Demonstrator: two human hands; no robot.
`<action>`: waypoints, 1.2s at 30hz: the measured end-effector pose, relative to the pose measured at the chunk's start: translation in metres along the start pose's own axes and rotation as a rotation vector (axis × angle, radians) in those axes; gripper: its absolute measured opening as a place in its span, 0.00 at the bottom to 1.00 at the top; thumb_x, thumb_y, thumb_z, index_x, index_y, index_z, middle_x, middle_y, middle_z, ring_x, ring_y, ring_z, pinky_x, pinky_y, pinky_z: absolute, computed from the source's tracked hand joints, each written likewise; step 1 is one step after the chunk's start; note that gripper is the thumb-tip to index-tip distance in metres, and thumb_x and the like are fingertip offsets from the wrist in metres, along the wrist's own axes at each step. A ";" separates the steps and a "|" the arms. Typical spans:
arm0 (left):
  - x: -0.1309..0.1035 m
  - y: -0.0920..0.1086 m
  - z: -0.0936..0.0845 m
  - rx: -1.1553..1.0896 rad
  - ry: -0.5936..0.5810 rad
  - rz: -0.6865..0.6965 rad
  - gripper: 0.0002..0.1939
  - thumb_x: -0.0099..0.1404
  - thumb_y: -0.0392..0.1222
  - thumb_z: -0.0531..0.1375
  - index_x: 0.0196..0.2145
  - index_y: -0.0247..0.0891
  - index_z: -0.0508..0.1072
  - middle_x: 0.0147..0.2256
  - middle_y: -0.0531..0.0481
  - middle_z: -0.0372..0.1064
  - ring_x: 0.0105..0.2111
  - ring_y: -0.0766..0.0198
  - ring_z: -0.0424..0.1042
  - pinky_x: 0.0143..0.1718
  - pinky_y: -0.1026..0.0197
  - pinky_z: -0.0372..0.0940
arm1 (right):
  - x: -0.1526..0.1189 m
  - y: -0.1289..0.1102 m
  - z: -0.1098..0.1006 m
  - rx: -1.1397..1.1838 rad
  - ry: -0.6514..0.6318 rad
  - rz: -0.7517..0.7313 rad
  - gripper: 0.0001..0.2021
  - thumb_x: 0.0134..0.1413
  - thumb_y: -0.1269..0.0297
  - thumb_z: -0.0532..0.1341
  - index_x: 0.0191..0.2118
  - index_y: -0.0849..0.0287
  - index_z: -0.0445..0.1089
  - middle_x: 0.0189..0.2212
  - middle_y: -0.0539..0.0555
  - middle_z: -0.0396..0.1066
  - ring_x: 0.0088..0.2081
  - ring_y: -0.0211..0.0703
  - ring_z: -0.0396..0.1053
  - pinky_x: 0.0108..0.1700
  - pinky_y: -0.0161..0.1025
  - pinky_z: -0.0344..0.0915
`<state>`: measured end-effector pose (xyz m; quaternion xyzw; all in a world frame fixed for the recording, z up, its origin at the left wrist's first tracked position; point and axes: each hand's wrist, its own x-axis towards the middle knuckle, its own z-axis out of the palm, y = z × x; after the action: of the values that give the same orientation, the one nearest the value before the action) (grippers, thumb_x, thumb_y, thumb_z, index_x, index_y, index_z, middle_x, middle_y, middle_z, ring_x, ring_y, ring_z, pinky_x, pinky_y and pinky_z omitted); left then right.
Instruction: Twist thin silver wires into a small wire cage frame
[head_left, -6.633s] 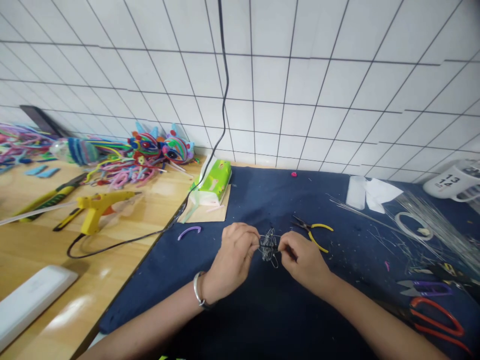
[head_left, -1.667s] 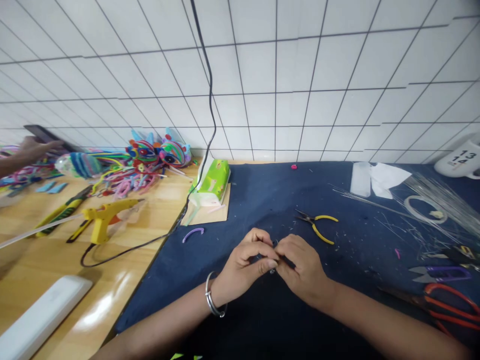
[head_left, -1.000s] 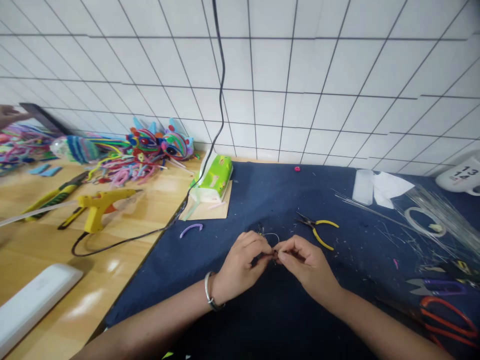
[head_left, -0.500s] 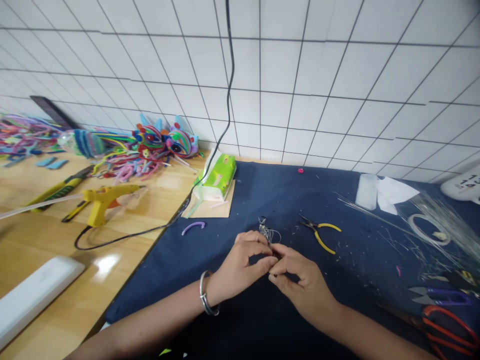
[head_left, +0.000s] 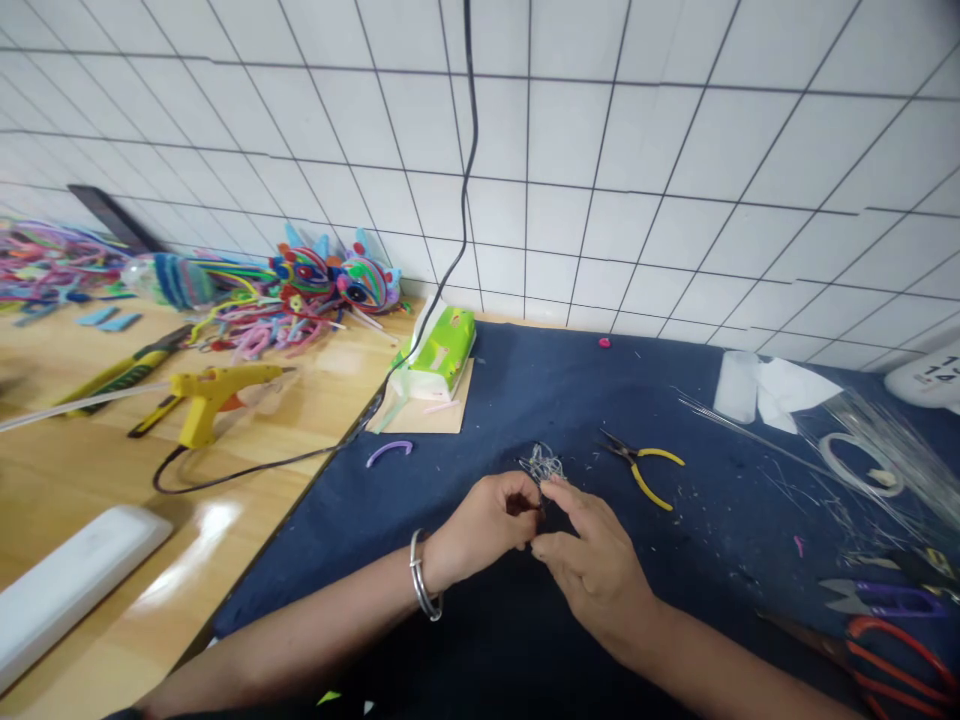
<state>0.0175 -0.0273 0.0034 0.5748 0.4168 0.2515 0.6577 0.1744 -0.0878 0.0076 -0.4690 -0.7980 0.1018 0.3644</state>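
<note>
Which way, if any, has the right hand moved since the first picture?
Yes: the right hand has shifted left, away from the yellow-handled pliers.

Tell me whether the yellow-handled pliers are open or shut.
Open at the handles: the pliers lie with both yellow handles spread apart on the cloth. Their jaws are too small to tell.

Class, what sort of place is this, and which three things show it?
Probably a craft workbench: it has a yellow glue gun, yellow-handled pliers and a small wire tangle.
</note>
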 end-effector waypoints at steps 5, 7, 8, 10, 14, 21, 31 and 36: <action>0.006 -0.009 -0.002 0.192 0.146 0.134 0.05 0.53 0.29 0.53 0.28 0.34 0.68 0.24 0.55 0.64 0.23 0.71 0.64 0.26 0.67 0.60 | 0.006 0.014 0.003 0.082 0.087 0.048 0.08 0.52 0.75 0.57 0.33 0.56 0.71 0.37 0.54 0.72 0.48 0.46 0.65 0.49 0.48 0.63; 0.007 -0.011 -0.002 0.263 0.205 0.202 0.06 0.54 0.30 0.54 0.29 0.34 0.70 0.26 0.53 0.66 0.27 0.69 0.65 0.31 0.66 0.62 | 0.008 0.019 0.005 0.092 0.087 0.064 0.08 0.53 0.75 0.57 0.34 0.56 0.70 0.34 0.52 0.73 0.45 0.46 0.66 0.48 0.49 0.63; 0.007 -0.011 -0.001 0.278 0.215 0.225 0.06 0.55 0.31 0.54 0.30 0.34 0.70 0.28 0.52 0.67 0.28 0.68 0.66 0.32 0.65 0.62 | 0.009 0.021 0.006 0.086 0.088 0.070 0.08 0.53 0.75 0.57 0.34 0.56 0.70 0.33 0.52 0.73 0.44 0.46 0.67 0.47 0.49 0.62; 0.008 -0.013 0.001 0.271 0.201 0.250 0.07 0.57 0.32 0.54 0.32 0.34 0.71 0.29 0.51 0.68 0.29 0.68 0.67 0.33 0.65 0.63 | 0.010 0.023 0.008 0.056 0.093 0.078 0.06 0.53 0.73 0.57 0.34 0.56 0.70 0.31 0.52 0.73 0.42 0.46 0.67 0.46 0.49 0.62; 0.010 -0.018 0.006 0.274 0.165 0.251 0.08 0.59 0.33 0.52 0.33 0.35 0.72 0.27 0.52 0.68 0.25 0.69 0.66 0.29 0.67 0.62 | 0.010 0.023 0.007 -0.033 0.122 0.064 0.05 0.53 0.72 0.58 0.33 0.57 0.71 0.28 0.52 0.70 0.40 0.46 0.65 0.44 0.47 0.60; 0.013 -0.018 0.005 0.365 0.171 0.288 0.07 0.58 0.33 0.54 0.29 0.35 0.72 0.24 0.53 0.67 0.24 0.69 0.66 0.28 0.67 0.61 | 0.012 0.027 0.002 -0.196 0.140 -0.030 0.06 0.52 0.73 0.57 0.33 0.57 0.71 0.27 0.52 0.68 0.39 0.45 0.64 0.45 0.48 0.56; 0.015 -0.026 0.004 0.236 0.226 0.382 0.07 0.62 0.37 0.54 0.31 0.35 0.71 0.24 0.53 0.64 0.23 0.70 0.63 0.27 0.67 0.61 | 0.020 0.026 0.002 -0.196 0.160 0.077 0.06 0.53 0.71 0.56 0.29 0.58 0.70 0.26 0.53 0.65 0.38 0.46 0.62 0.43 0.48 0.56; 0.016 -0.025 0.004 0.128 0.191 0.375 0.08 0.61 0.41 0.57 0.30 0.33 0.72 0.24 0.52 0.66 0.21 0.71 0.63 0.25 0.67 0.61 | 0.020 0.025 -0.003 -0.069 0.176 0.098 0.05 0.53 0.69 0.57 0.29 0.57 0.70 0.24 0.51 0.65 0.35 0.44 0.62 0.42 0.47 0.59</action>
<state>0.0250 -0.0218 -0.0252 0.6565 0.3779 0.3958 0.5192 0.1876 -0.0585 0.0071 -0.5267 -0.7421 0.0505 0.4114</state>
